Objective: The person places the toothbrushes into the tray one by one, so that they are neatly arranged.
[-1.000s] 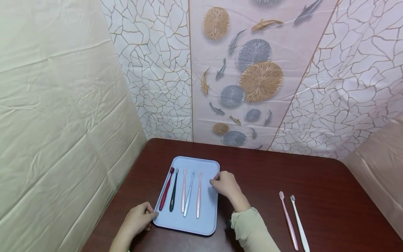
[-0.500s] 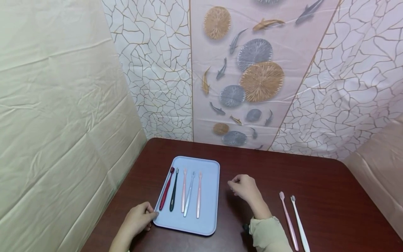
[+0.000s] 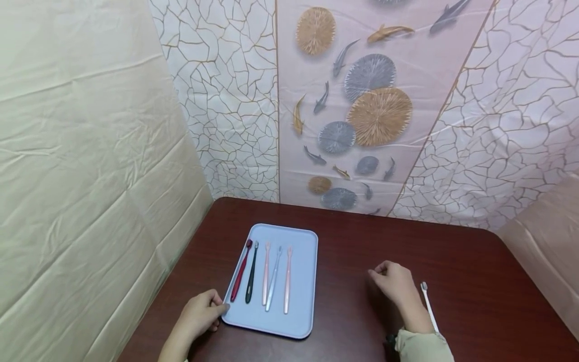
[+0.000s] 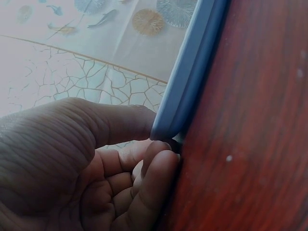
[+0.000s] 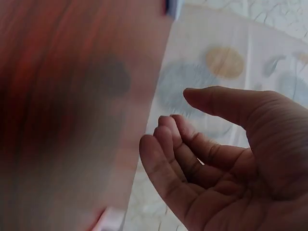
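Observation:
My left hand [image 3: 199, 312] pinches the near left corner of a light blue tray [image 3: 301, 301]. In the left wrist view the thumb [image 4: 130, 122] lies on the rim and the curled fingers sit below it. On the tray lie a red toothbrush [image 3: 239, 274], a dark green toothbrush [image 3: 251, 276], a light blue toothbrush [image 3: 273, 282] and two pink ones. Over the table to the right, my right hand [image 3: 396, 284] holds nothing, its thumb apart from loosely bent fingers. A white toothbrush [image 3: 429, 307] shows beside that wrist; another pink toothbrush is hidden by the hand and forearm.
The dark red-brown table [image 3: 344, 281] stretches between the tray and my right hand. Patterned cloth [image 3: 235, 125] hangs behind its far edge, and a cream cloth wall [image 3: 99, 176] stands along the left.
My right hand has moved from the tray's right edge rightward across the table, now covering the pink toothbrush there. The left hand stays at the tray's corner.

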